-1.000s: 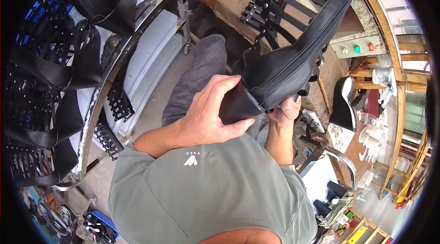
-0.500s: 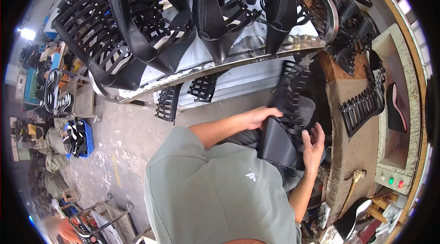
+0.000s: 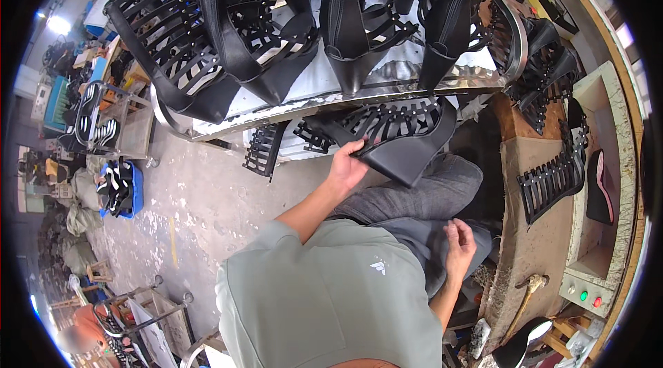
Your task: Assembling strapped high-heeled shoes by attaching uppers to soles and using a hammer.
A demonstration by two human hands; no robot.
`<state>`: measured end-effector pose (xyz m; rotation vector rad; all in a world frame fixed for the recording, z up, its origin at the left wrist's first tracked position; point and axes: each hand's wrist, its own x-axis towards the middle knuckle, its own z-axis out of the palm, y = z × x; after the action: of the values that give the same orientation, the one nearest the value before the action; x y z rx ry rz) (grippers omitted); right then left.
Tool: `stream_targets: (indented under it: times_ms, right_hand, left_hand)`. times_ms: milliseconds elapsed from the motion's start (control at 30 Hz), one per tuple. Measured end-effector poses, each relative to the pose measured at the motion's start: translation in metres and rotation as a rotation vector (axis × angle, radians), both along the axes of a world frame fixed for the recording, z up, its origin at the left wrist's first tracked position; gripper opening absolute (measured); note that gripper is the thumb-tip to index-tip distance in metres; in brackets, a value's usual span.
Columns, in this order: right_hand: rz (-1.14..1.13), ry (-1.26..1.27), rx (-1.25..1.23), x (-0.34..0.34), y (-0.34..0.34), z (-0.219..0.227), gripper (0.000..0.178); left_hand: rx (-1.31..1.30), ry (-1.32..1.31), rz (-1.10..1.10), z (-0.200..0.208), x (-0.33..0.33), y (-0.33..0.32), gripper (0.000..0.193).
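Observation:
My left hand [image 3: 347,167] grips the edge of a black strappy boot upper [image 3: 399,138], holding it out toward the lower shelf of a metal rack [image 3: 359,91]. My right hand [image 3: 458,242] rests open above my lap, holding nothing, fingers loosely curled. Several similar black strapped boot uppers [image 3: 235,29] hang over the rack's top. My grey trousers [image 3: 414,199] lie under the held upper.
A workbench [image 3: 545,230] stands at my right with black strapped pieces [image 3: 556,181], a dark insole [image 3: 599,188], a hammer [image 3: 525,295] and a box with coloured buttons [image 3: 587,297]. Carts and bins of shoe parts [image 3: 114,185] stand on the concrete floor at left.
The boot upper went from both hands near my chest to my left hand alone, stretched toward the rack. My right hand let go and dropped to my lap.

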<state>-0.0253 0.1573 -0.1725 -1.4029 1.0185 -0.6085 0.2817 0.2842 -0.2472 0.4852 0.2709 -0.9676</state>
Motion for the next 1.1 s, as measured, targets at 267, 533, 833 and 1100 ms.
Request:
stream_targets:
  times_ms: [267, 533, 833, 1100]
  right_hand:
    - [0.131, 0.139, 0.067, -0.007, 0.022, -0.027, 0.023]
    - [0.05, 0.012, 0.047, -0.009, 0.042, -0.019, 0.026]
    - [-0.123, 0.045, -0.686, -0.057, 0.082, 0.085, 0.034]
    - [-0.112, 0.35, -1.17, -0.059, 0.059, 0.099, 0.096]
  left_hand:
    - [-0.042, 0.009, -0.277, 0.009, -0.032, 0.0, 0.034]
    - [-0.039, 0.034, -0.569, 0.07, -0.108, -0.015, 0.036]
    - [0.206, -0.354, -0.803, 0.122, -0.158, -0.007, 0.028]
    - [-0.283, -1.29, -0.822, 0.201, -0.158, -0.005, 0.045]
